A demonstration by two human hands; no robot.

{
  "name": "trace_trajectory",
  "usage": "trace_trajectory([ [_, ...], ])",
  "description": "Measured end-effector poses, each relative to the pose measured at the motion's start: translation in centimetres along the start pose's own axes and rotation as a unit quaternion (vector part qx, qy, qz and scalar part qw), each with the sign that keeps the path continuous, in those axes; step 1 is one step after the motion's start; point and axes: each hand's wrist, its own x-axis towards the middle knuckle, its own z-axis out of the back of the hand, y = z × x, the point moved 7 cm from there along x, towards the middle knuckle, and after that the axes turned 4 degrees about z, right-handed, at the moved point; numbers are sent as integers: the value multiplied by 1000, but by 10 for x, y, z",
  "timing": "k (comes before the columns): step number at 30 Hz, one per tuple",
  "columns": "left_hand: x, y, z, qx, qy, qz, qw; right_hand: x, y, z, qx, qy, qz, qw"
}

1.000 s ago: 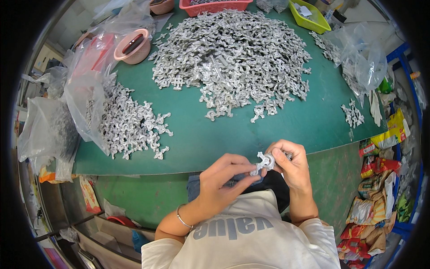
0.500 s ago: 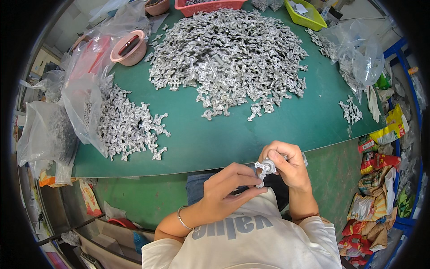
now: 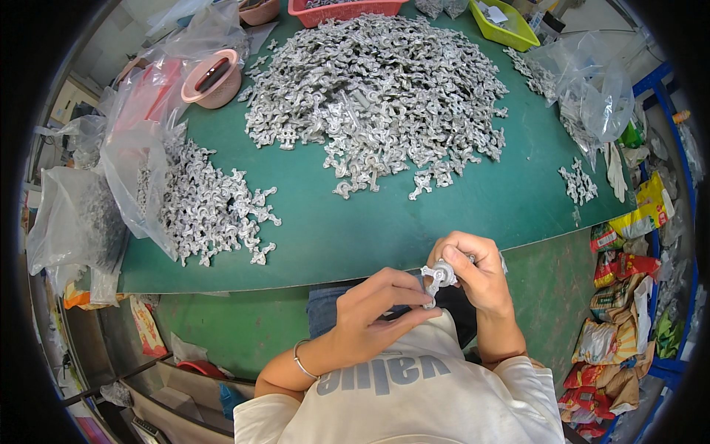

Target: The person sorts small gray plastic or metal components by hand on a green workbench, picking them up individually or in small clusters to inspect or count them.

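- Our right hand (image 3: pixel 481 275) grips a silver part (image 3: pixel 441 273), fingers curled tight;
- our left hand (image 3: pixel 376 300) pinches its near end;
- a metal heap (image 3: pixel 377 96) lies far.

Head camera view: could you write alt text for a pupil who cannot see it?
A person's left hand and right hand hold a small, branched silver-coloured metal piece at the near edge of a green table. Beyond lies a large heap of similar pieces, with a smaller heap to the left beside clear plastic bags.
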Motion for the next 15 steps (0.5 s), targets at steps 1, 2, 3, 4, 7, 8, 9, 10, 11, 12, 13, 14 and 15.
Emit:
trace_trajectory([
  [1, 0, 0, 0, -2, -2, 2, 1000, 0, -1, 0, -4, -4, -2, 1000],
  [2, -1, 1, 0, -3, -4, 4, 1000, -1, -2, 0, 1, -1, -4, 1000],
  [3, -2, 1, 0, -4, -7, 6, 1000, -1, -4, 0, 6, 1, -6, 1000],
  [4, -2, 0, 0, -7, -6, 3, 1000, -2, -5, -1, 12, 3, -8, 1000],
  [7, -1, -2, 1, -13, -6, -6, 1000, -2, -5, -2, 4, 5, -8, 1000],
  [8, -1, -2, 1, -14, -7, -8, 1000, -2, -5, -2, 8, 2, -8, 1000],
  [9, 0, -2, 1, -14, -8, -10, 1000, -2, -4, -3, 12, -1, -8, 1000],
  [10, 0, -3, 1, -17, -9, -13, 1000, -2, -4, -3, 16, -4, -9, 1000],
  [11, 0, -3, 2, -19, -10, -15, 1000, -3, -4, -3, 13, -2, -5, 1000],
  [12, -1, -3, 2, -21, -12, -18, 1000, -3, -4, -2, 11, -1, -2, 1000],
  [13, -1, -3, 2, -21, -12, -19, 1000, -3, -5, -2, 8, 1, 2, 1000],
  [14, -1, -3, 3, -21, -13, -19, 1000, -3, -4, -2, 12, -2, 1, 1000],
  [15, -1, -3, 3, -21, -14, -20, 1000, -4, -3, -3, 16, -4, 0, 1000],
])
